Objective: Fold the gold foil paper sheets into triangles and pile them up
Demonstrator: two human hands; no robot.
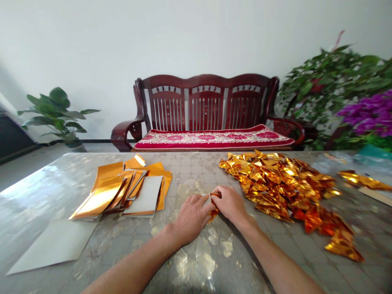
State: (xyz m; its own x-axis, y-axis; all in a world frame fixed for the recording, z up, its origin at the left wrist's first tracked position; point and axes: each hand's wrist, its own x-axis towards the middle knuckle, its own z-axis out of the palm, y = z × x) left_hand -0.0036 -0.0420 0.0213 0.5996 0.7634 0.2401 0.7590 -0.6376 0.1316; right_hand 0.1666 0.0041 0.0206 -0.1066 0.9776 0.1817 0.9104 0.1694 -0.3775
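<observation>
Our left hand (191, 218) and right hand (230, 204) angle inward, pressed together in one grip, pinching one folded gold foil strip (213, 213) between them; one heap of folded foil (284, 188) lies right of the grip, one stack of foil sheets (122, 192) left.

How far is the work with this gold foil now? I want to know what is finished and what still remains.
Seemingly done: the heap of folded gold foil pieces on the right. In hand: a small folded gold foil piece, pinched between the left hand and right hand. Apparently remaining: the stack of flat gold foil sheets on the left, still unfolded.
</observation>
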